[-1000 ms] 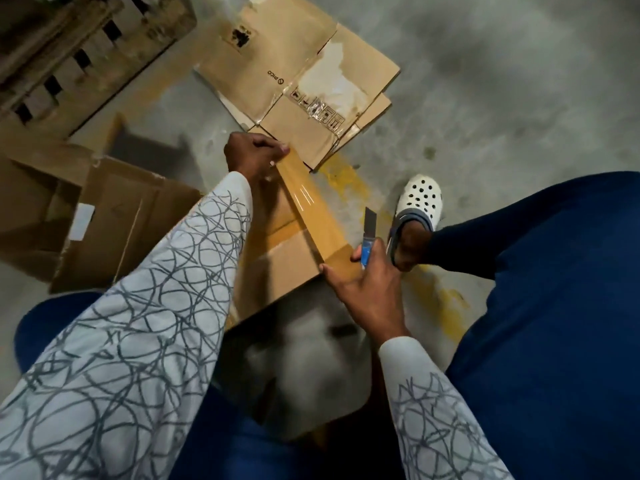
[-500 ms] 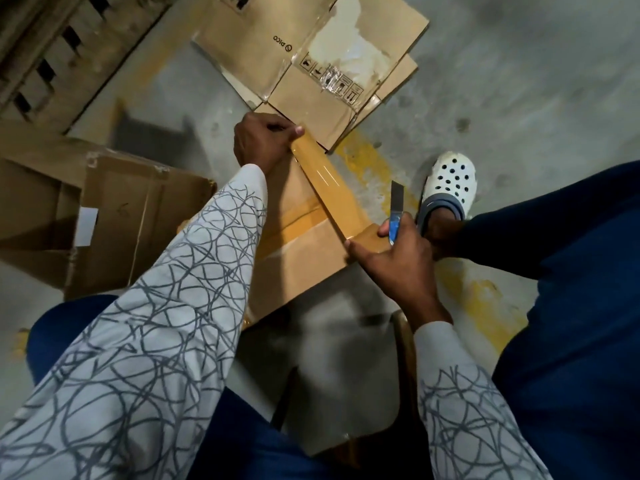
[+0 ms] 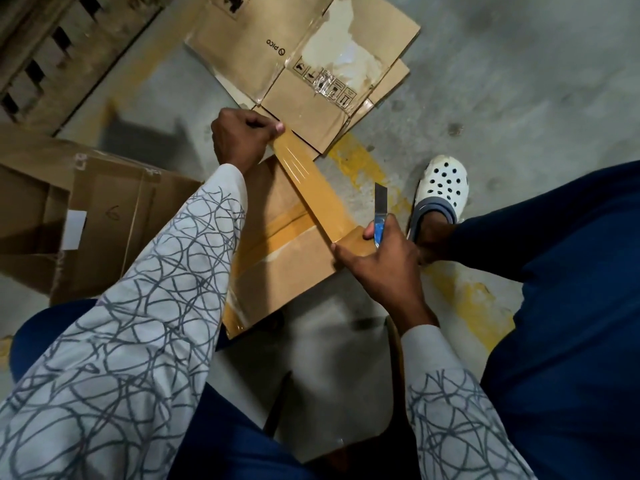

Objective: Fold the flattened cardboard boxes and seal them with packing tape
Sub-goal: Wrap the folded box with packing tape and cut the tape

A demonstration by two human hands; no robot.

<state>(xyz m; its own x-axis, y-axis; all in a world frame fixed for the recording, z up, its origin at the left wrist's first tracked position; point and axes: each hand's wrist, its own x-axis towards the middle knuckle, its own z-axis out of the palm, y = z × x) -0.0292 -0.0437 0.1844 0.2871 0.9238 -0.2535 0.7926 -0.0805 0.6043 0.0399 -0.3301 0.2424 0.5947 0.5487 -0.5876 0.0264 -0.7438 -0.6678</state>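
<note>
Both hands stayed put, tape [image 3: 311, 188] still pulled tight | left hand [image 3: 242, 140] fingers pinch its far end | right hand [image 3: 384, 265] fingers hold tape roll [image 3: 356, 242] and blue knife [image 3: 380, 209] | tape stretches over the box [image 3: 287, 271]

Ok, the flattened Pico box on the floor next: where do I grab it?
Take the flattened box by its near corner, coming from your side. It lies flat on another sheet, and that corner points at you, past the left hand, so fingers could probably slip under its edge.
</note>
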